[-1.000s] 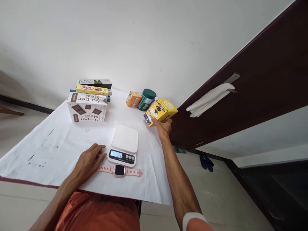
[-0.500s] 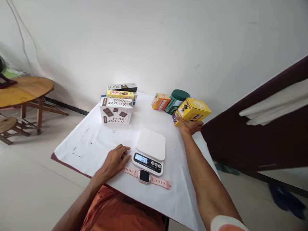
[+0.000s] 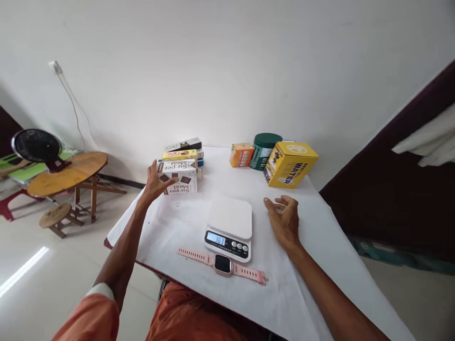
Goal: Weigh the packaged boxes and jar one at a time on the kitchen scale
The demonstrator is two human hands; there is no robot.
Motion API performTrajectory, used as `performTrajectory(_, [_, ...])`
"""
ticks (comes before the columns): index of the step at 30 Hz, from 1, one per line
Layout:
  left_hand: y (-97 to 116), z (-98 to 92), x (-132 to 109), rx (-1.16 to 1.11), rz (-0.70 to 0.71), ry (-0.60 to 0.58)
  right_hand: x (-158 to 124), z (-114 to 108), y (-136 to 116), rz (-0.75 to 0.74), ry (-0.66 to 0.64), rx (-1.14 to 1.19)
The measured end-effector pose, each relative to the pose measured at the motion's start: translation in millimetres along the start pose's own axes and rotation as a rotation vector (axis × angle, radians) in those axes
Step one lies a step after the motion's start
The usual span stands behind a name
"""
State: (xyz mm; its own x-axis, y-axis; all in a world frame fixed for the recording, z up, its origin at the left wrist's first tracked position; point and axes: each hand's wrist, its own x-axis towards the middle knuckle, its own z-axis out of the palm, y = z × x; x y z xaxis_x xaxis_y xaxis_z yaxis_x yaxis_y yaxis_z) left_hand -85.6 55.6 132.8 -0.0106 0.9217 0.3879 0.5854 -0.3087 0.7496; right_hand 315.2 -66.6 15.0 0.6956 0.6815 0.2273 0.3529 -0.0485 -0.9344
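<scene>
My left hand [image 3: 153, 186] is at the left side of a white Su-per Meal box [image 3: 185, 182], fingers spread, with the thumb across its front face. Whether it touches the box I cannot tell. My right hand [image 3: 285, 219] is open over the tablecloth, thumb apart from the loosely curled fingers, nothing in it. Beyond it stands a yellow box [image 3: 292, 166] marked WATER. Between the hands lies a white digital scale [image 3: 230, 220] with a bare plate, its display reading 363. A pink-strapped smartwatch [image 3: 222, 264] lies in front of the scale.
Behind the white box are a yellow carton [image 3: 180, 156] and a black-and-white carton [image 3: 185, 144]. An orange box [image 3: 241, 155] and a green-lidded tub [image 3: 266, 148] stand by the wall. On the left are a round wooden table [image 3: 87, 163], a fan [image 3: 38, 146] and a stool [image 3: 55, 214].
My right hand has let go of the yellow box and drawn back toward me. My left hand has moved from beside the scale up to the white box. The view has shifted left.
</scene>
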Motion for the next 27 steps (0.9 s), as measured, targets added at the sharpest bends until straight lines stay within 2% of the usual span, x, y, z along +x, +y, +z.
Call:
performTrajectory(2, [-9.2, 4.1, 8.1, -0.022, 0.039, -0.021, -2.2, 0.9, -0.4, -0.015, 0.009, 0.027])
performTrajectory(5, [-18.4, 6.5, 13.2, -0.061, -0.003, 0.040, -1.1, 1.4, -2.2, -0.060, -0.019, 0.088])
performTrajectory(8, [-21.0, 6.5, 22.4, -0.116, -0.062, 0.066, 0.7, -0.6, -4.6, -0.084, -0.037, 0.110])
performTrajectory(12, [-20.8, 3.2, 29.5, -0.084, -0.036, 0.068, 0.0, -5.1, -8.6, -0.089, -0.070, 0.077])
performTrajectory(16, [-18.1, -7.9, 17.7, -0.041, -0.044, 0.079, -0.9, -6.9, -12.2, -0.088, -0.105, 0.084])
performTrajectory(20, [-8.2, -11.2, -3.1, -0.206, -0.070, 0.014, 1.6, -4.4, -11.6, -0.059, -0.095, 0.085])
performTrajectory(24, [3.8, -9.0, -19.6, -0.295, -0.050, 0.129, 4.1, -3.2, -10.3, -0.057, -0.101, 0.060])
performTrajectory(27, [17.4, -12.1, -28.6, -0.324, 0.017, 0.128, 4.1, -4.3, -11.4, -0.072, -0.114, 0.058])
